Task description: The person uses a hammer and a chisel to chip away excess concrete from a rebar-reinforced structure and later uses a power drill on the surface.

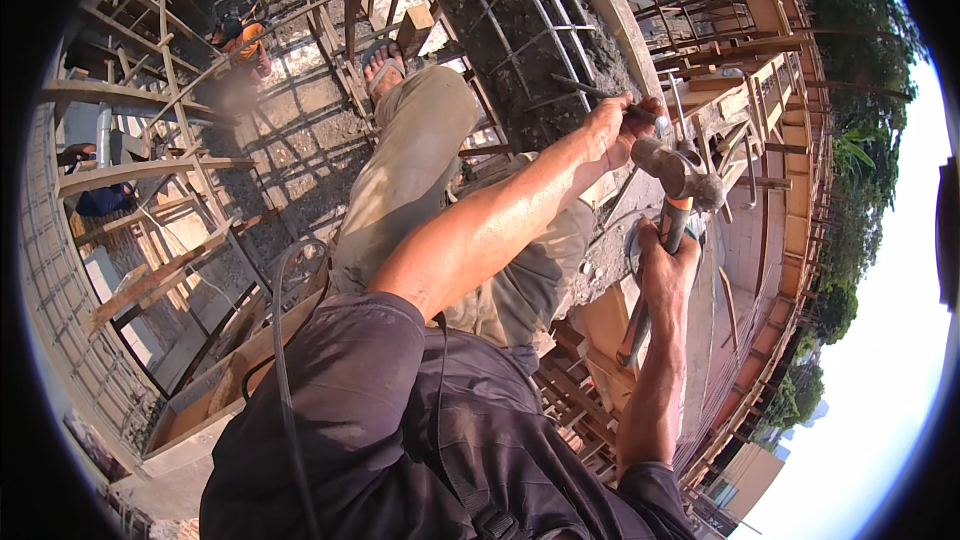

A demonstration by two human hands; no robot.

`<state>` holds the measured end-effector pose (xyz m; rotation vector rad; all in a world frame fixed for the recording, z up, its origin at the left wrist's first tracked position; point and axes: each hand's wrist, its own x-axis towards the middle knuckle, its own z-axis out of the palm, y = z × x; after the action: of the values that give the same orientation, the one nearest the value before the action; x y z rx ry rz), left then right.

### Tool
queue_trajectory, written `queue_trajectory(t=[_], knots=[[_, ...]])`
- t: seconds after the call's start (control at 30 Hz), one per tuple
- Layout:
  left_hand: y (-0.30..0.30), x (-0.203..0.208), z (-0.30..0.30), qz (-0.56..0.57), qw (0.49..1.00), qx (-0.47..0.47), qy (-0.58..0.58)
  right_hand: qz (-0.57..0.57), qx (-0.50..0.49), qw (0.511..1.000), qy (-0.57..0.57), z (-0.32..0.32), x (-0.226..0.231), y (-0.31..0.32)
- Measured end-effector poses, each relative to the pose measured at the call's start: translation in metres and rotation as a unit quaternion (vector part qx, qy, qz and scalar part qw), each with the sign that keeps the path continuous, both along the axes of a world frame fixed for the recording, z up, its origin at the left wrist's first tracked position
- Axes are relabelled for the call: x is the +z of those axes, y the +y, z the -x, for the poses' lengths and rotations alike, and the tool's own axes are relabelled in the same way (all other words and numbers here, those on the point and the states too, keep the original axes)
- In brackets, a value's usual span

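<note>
My left hand (pixel 628 125) is wrapped round a dark steel chisel (pixel 577 86), whose thin end points left toward the rough concrete (pixel 497 45). Its struck end shows just past my fingers. Below it, my right hand (pixel 668 265) grips the handle of a hammer (pixel 680 173) with a worn, dusty head and a black and orange handle. The hammer head is close to my left hand, apart from the chisel's end as far as I can see. Lengths of rebar (pixel 545 2) run along the concrete beam beyond my left hand.
My sandalled foot (pixel 384 70) rests near a wood block (pixel 414 28). Far below on the left, a person in orange (pixel 243 43) and another in blue (pixel 106 199) are among timber props (pixel 150 168). A plank-edged drop (pixel 790 210) and trees (pixel 860 130) lie to the right.
</note>
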<state>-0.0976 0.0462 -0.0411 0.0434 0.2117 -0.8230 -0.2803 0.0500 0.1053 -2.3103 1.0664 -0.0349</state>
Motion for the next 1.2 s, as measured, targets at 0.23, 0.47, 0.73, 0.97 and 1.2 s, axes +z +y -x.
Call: queue_trajectory(t=[0.23,0.47,0.73,0.97,1.2], knots=[[0.013,0.004,-0.003,0.098,0.988,-0.001,0.119,0.026,0.056,0.918,-0.391,0.006,0.111,0.05],[0.006,0.016,0.003,0.061,0.984,0.006,0.169,0.029,0.031,0.909,-0.414,-0.018,0.041,0.017],[0.008,0.009,0.002,0.055,0.987,-0.006,0.149,-0.048,-0.041,0.981,-0.181,0.001,0.068,0.047],[0.005,0.012,0.002,0.075,0.989,-0.003,0.125,0.012,0.088,0.798,-0.595,-0.012,0.139,0.036],[-0.004,0.008,0.002,0.049,0.99,-0.022,0.133,0.045,0.058,0.997,-0.02,-0.009,-0.002,0.003]])
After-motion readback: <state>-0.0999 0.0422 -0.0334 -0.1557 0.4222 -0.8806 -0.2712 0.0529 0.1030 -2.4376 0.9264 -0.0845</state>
